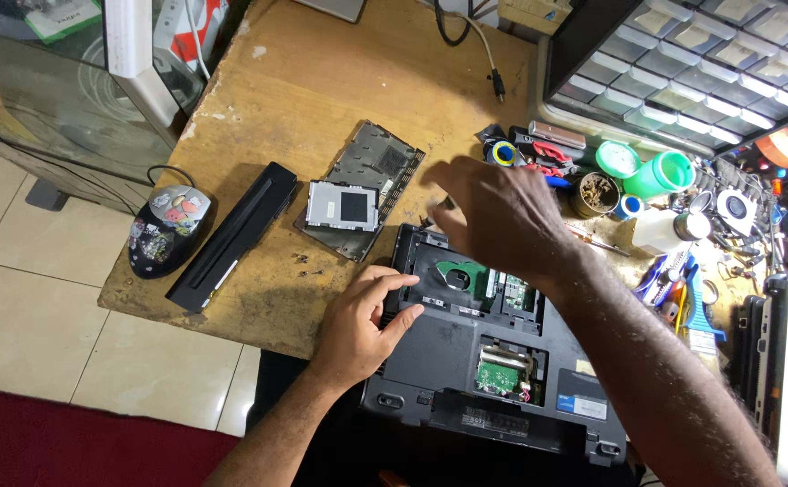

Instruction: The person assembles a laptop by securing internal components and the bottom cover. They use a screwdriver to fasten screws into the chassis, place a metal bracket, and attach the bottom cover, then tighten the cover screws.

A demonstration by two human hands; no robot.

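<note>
An upturned black laptop [493,361] lies at the lower centre of the frame, hanging partly over the near edge of a worn wooden counter [340,81], its bottom panel off and green circuit boards showing in the open bays. The left hand [362,320] presses flat on the laptop's left edge, fingers [394,281] spread and gripping nothing, seemingly to steady it. The right hand [502,216] hovers over the laptop's far corner, fingers loosely curled; whether they pinch something small cannot be told from this angle. Judging by the open bays, disassembly appears under way, and the next move would call for a fine grip on small parts inside (screws look likely, though none is clearly visible). Just left of the laptop lies the removed cover panel [371,180] with a silver drive caddy [343,206] on it. Farther left rest a long black battery pack [232,236] and a decorated computer mouse [169,227]. At the upper right stand green containers [660,171], scattered hand tools and a parts drawer cabinet [710,63].
</note>
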